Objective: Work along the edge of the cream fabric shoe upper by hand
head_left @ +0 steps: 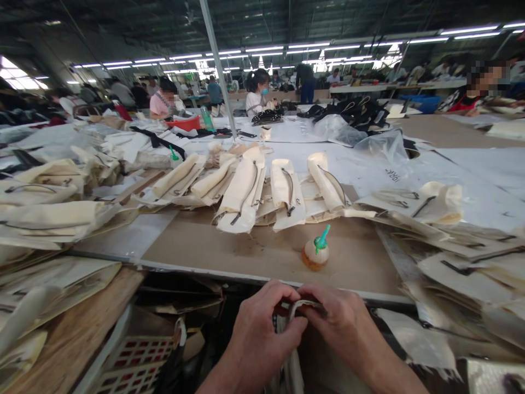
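Note:
Just below the table's front edge, my left hand (262, 334) and my right hand (342, 328) are both closed on a folded cream fabric piece (296, 312) with a dark zipper. Thumbs and fingers pinch its top fold, and the rest of it hangs down between my wrists. On the brown board (229, 246) in front of my hands stands a small glue bottle (316, 251) with a green nozzle. Beyond it lies a row of cream zippered fabric pieces (246, 189).
Stacks of cream pieces fill the left side (45, 219) and the right side (471, 262) of the table. A white plastic crate (135, 364) sits under the table at lower left. A slanted metal pole (217, 65) rises behind. Several seated people work at far tables.

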{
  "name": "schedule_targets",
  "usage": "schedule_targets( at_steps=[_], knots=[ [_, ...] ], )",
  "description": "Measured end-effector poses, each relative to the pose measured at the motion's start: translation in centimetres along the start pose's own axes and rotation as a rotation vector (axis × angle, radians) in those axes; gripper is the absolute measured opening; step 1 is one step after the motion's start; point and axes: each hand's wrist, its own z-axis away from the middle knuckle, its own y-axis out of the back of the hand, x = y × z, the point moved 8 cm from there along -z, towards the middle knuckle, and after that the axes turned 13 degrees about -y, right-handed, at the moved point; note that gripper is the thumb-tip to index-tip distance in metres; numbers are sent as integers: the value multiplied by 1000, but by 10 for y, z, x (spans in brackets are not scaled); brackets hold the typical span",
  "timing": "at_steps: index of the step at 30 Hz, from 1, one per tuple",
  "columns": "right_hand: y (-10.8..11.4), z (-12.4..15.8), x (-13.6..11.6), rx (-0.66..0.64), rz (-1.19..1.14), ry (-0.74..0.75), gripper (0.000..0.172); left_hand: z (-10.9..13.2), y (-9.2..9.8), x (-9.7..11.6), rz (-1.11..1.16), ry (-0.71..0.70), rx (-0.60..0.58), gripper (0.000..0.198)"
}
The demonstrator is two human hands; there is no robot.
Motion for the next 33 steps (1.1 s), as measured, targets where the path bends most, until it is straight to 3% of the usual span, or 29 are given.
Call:
schedule_targets(
  at_steps=[4,9,17,23,26,33],
  knots=[
    [-1,2,-4,30,62,46,24,0,0,-2,57,43,-8,7],
    [1,4,-6,32,50,59,23,0,0,-6,106,57,-15,10],
    [-1,9,-7,23,-4,57,29,7,3,1,-81,-72,57,10],
    [-2,13,-1,-2,-42,8,23,11,-2,1,-158,-126,111,11],
    [4,18,0,-47,-167,-20,19,10,-3,2,-219,-183,133,11],
    [19,25,-3,-118,-388,2,25,1,-4,5,-146,-172,14,9]
  ],
)
